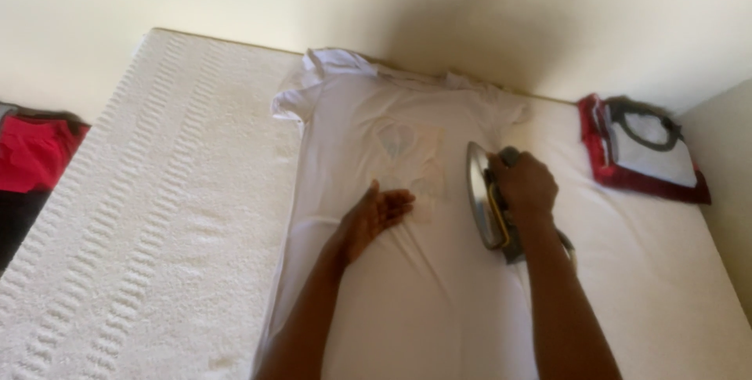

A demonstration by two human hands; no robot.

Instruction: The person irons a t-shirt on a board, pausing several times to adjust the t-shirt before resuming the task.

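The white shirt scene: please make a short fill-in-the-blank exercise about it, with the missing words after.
1. The right hand holds an ____ by its handle.
2. The left hand lies flat on a shirt of ____ colour.
3. The iron is tipped so that its soleplate faces the ____ hand.
4. The folded clothes lie at the far ____ of the mattress.

Missing words: iron; white; left; right

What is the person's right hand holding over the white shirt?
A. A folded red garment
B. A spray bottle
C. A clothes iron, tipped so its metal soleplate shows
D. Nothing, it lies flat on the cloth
C: the right hand grips the handle of an iron whose shiny soleplate faces sideways, above the white shirt, while the left hand rests flat on the cloth.
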